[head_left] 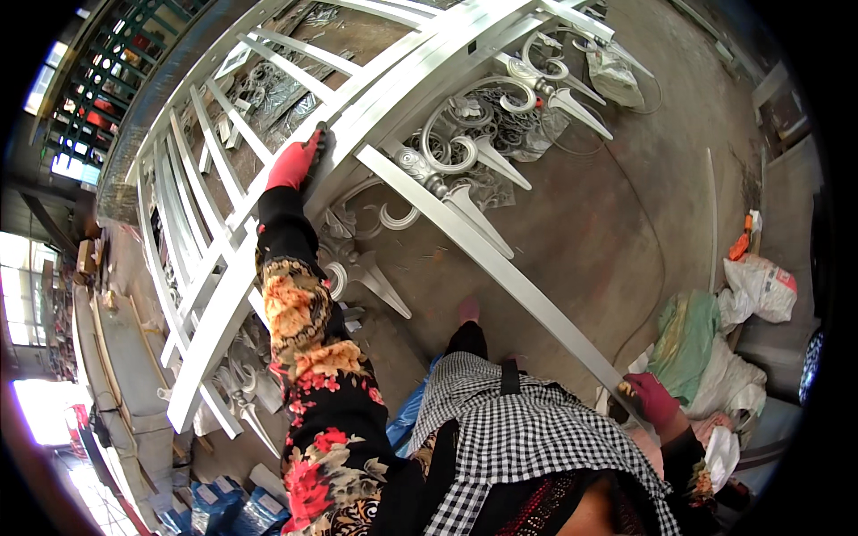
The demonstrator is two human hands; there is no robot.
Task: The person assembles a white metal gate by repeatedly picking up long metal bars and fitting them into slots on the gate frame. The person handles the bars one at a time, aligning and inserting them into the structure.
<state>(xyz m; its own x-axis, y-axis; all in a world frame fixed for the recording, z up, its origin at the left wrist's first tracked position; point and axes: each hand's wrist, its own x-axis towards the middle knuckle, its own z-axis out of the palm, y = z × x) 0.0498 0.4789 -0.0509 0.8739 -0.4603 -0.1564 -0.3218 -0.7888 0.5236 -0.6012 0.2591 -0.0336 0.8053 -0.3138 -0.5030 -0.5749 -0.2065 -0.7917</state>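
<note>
My left hand (293, 168), in a pink-red glove with dark fingertips, is closed over a rail of a large white metal fence panel (366, 112). My right hand (654, 398), gloved in the same colour, grips the near end of a long white square metal bar (500, 272). The bar slants across in front of me, its far end against or just beside the panel's edge; contact there is unclear. Silver scroll-shaped ornaments with pointed tips (465, 152) lie below and along the panel's right side.
Sacks (686, 344) in green and white lie on the floor at right, near an orange-handled tool (742, 239). A thin cable (645, 219) runs over the floor. Blue wrapped packages (214, 506) sit at lower left. A long bench (134, 375) stands at left.
</note>
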